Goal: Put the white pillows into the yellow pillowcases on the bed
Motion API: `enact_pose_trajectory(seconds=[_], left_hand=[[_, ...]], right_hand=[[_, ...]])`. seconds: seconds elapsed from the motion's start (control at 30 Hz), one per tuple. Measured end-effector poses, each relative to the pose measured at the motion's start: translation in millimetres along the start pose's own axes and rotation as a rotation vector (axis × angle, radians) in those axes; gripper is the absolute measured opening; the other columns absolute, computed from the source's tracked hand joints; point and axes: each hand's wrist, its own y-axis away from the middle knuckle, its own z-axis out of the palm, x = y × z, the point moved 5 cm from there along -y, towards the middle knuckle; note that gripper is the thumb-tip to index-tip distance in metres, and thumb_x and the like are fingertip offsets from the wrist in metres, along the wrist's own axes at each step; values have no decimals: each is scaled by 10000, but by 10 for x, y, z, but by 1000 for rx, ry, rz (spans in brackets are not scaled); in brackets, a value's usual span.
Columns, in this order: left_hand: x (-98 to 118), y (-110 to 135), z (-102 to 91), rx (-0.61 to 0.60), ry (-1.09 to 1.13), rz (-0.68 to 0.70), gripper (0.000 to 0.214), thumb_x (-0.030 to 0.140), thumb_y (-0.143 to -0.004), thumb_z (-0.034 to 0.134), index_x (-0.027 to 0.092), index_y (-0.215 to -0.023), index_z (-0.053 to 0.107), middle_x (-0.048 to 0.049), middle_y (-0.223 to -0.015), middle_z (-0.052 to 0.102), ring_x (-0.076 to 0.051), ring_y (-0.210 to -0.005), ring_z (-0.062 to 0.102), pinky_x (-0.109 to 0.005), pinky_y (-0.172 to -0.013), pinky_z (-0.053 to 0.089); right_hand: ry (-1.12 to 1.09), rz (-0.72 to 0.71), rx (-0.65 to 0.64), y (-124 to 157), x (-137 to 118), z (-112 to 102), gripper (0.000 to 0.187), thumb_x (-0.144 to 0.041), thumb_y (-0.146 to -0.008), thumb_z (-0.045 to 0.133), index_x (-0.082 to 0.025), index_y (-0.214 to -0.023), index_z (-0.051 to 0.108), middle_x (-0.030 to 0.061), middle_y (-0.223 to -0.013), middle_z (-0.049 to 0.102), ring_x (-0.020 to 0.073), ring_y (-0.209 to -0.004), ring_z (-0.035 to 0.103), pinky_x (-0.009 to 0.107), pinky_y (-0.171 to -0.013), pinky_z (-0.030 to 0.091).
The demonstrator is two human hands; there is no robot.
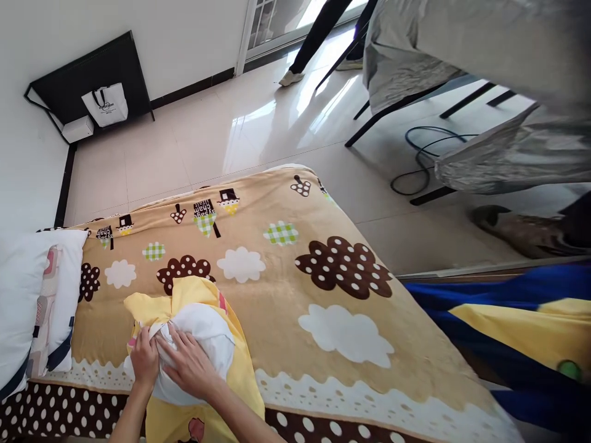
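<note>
The pillow [210, 335] is half tucked in a yellow case [194, 292] at the bed's [323, 289] near edge. It's gripped by the left hand [144, 362], and the right hand [190, 364] is laid flat on it, unclenched.

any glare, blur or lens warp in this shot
Head view: window glare whitens the glossy floor; wide-angle lens bows the bed; blue and yellow cloth at right is blurred; left hand and right hand on the white pillow are sharp.

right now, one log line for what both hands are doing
left hand: gripping white pillow edge | right hand: flat on white pillow | yellow pillowcase: partly around white pillow | under: patterned blanket
</note>
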Motion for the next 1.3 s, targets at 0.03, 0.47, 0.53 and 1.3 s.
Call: enact_pose_trajectory(seconds=[0.03,0.47,0.53,1.3], left_hand=[[-22,-21,5,-51,-11,-9,266,179,-904,371,193,-1009,615,-65,-921,714,-199,-827,675,-295,-685,498],[619,-421,-160,-429,-344,355,189,165,-875,450,199,-808,624,-67,-883,670,-227,-907,623,-310,-766,443],[680,-561,-107,-502,-378,340,168,133,-864,450,183,-877,610,-69,-924,669,-215,-907,633,-294,-743,441],[685,-604,-236,-406,-272,239,279,254,-966,355,191,-1004,624,-54,-722,725,-183,-665,684,-247,-535,343]], right_hand=[[3,-10,22,105,26,-91,629,-474,-872,553,-295,-1448,374,111,-1514,351,289,-1301,385,420,-1019,318],[-233,361,-120,248,414,99,329,-207,-930,439,-233,-1212,606,56,-1004,684,207,-974,590,312,-835,374],[-245,336,-126,267,354,106,298,-199,-930,438,-215,-1166,619,49,-968,688,195,-957,593,301,-836,366],[3,286,368,516,88,-94,591,-202,-914,416,-246,-1492,298,103,-1537,320,274,-1421,265,462,-1096,333]])
